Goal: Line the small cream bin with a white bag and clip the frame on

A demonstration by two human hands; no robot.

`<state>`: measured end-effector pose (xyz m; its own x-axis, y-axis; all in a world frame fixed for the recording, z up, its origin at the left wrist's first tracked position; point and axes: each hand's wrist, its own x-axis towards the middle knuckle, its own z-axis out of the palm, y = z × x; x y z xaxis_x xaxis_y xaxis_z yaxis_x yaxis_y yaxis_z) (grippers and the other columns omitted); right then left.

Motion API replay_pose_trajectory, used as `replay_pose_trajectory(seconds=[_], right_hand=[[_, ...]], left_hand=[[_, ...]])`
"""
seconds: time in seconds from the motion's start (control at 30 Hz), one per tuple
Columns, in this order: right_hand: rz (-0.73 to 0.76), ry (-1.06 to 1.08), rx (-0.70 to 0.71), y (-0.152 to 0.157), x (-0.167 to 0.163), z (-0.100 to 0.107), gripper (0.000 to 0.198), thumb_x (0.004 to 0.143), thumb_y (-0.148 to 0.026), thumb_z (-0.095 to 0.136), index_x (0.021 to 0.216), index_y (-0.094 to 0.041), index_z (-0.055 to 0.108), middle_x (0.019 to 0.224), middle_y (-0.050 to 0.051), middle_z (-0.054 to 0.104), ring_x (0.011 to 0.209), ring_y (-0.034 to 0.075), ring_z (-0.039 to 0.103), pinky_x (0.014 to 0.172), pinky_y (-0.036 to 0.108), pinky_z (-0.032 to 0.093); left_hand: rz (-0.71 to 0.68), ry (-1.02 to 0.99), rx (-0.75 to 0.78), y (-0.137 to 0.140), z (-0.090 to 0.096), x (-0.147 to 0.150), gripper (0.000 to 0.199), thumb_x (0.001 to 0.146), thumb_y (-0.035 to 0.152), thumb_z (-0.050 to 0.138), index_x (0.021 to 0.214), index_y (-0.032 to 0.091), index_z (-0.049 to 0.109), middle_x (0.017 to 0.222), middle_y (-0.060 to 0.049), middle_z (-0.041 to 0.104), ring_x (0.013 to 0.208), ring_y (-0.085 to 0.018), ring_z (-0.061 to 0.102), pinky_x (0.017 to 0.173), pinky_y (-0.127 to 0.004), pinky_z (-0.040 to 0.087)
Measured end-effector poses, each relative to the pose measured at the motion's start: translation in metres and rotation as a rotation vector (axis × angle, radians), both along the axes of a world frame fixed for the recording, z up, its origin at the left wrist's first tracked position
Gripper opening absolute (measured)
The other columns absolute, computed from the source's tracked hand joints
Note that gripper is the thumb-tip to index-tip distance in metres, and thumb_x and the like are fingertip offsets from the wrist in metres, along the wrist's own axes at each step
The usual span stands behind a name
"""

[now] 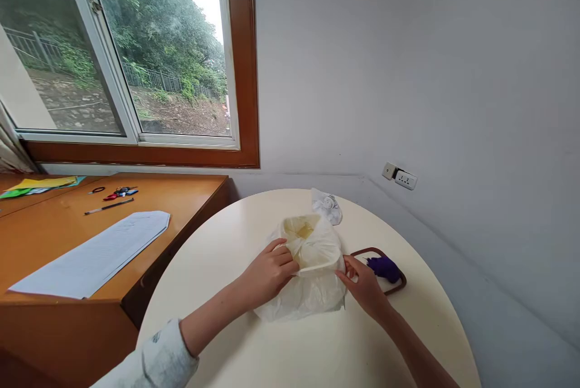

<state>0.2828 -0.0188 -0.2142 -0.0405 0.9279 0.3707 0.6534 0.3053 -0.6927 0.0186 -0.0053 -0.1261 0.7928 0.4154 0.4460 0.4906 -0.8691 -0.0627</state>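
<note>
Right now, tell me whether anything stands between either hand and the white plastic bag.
Nothing visible does: the left hand and right hand both touch the white plastic bag at its upper edge. The purple bundle lies off to the right, and the white cloth lies beyond the bag.

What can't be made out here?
Lower interior of plastic bag: head view, hidden by front wall.
Palm of left hand: head view, hidden by its back.
Identity of purple item: head view, too small.
Writing on white sheets: head view, too small.
Near edge of table: head view, cut off at bottom.
</note>
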Motion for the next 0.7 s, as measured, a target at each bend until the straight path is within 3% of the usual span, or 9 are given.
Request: replay_pose_trajectory(seconds=[0.07,0.13,0.3,0.4,0.53,0.6,0.7], right_hand=[[0.077,0.012,-0.03,-0.004,0.008,0.016,0.042,0.071,-0.021,0.052,0.113,-0.019,0.05,0.097,0.006,0.061,0.083,0.017,0.057,0.069,0.029,0.046],[0.142,0.039,-0.033,-0.008,0.015,0.036,0.044,0.072,-0.019,0.048,0.116,-0.021,0.048,0.107,0.007,0.058,0.093,0.018,0.056,0.075,0.029,0.047],[0.033,0.113,0.14,-0.02,0.005,0.092,0.018,0.079,-0.02,0.041,0.086,-0.02,0.057,0.085,0.004,0.062,0.081,0.017,0.06,0.073,0.028,0.048],[0.154,-0.071,0.176,-0.021,-0.024,0.116,0.022,0.083,-0.02,0.038,0.087,-0.021,0.059,0.086,0.004,0.063,0.08,0.016,0.059,0.072,0.027,0.047],[0.274,-0.519,0.141,-0.001,-0.063,0.119,0.033,0.08,-0.006,0.034,0.095,-0.02,0.06,0.094,0.006,0.064,0.084,0.016,0.06,0.074,0.026,0.044],[0.284,-0.722,0.038,0.015,-0.074,0.112,0.032,0.075,-0.001,0.038,0.09,-0.016,0.062,0.085,0.008,0.066,0.079,0.018,0.061,0.069,0.026,0.043],[0.331,-0.802,-0.065,0.036,-0.085,0.096,0.019,0.067,-0.003,0.054,0.073,-0.016,0.065,0.067,0.005,0.066,0.066,0.019,0.062,0.062,0.026,0.043]], left_hand=[[-0.009,0.005,0.03,-0.002,0.0,0.001,0.016,0.086,0.014,0.044,0.074,0.02,0.054,0.07,0.001,0.058,0.074,-0.012,0.054,0.099,-0.037,0.032],[-0.021,0.014,0.056,-0.004,0.001,0.002,0.018,0.086,0.013,0.043,0.073,0.02,0.053,0.068,0.001,0.057,0.074,-0.013,0.054,0.099,-0.037,0.032],[-0.048,0.043,0.088,-0.012,-0.001,0.003,0.02,0.086,0.009,0.04,0.073,0.019,0.053,0.066,0.001,0.057,0.075,-0.013,0.053,0.1,-0.038,0.03],[-0.061,0.03,0.092,-0.015,-0.005,0.005,0.019,0.086,0.009,0.04,0.076,0.019,0.054,0.067,0.0,0.057,0.078,-0.014,0.053,0.101,-0.039,0.03],[-0.071,0.014,0.107,-0.018,-0.009,0.006,0.019,0.085,0.008,0.041,0.077,0.019,0.054,0.067,0.0,0.057,0.079,-0.014,0.054,0.101,-0.04,0.031],[-0.078,0.001,0.109,-0.019,-0.01,0.005,0.018,0.085,0.008,0.042,0.077,0.018,0.055,0.068,-0.001,0.057,0.08,-0.014,0.055,0.101,-0.04,0.031],[-0.069,-0.028,0.097,-0.021,-0.011,0.002,0.014,0.084,0.01,0.044,0.077,0.018,0.055,0.073,-0.002,0.058,0.082,-0.014,0.056,0.102,-0.042,0.032]])
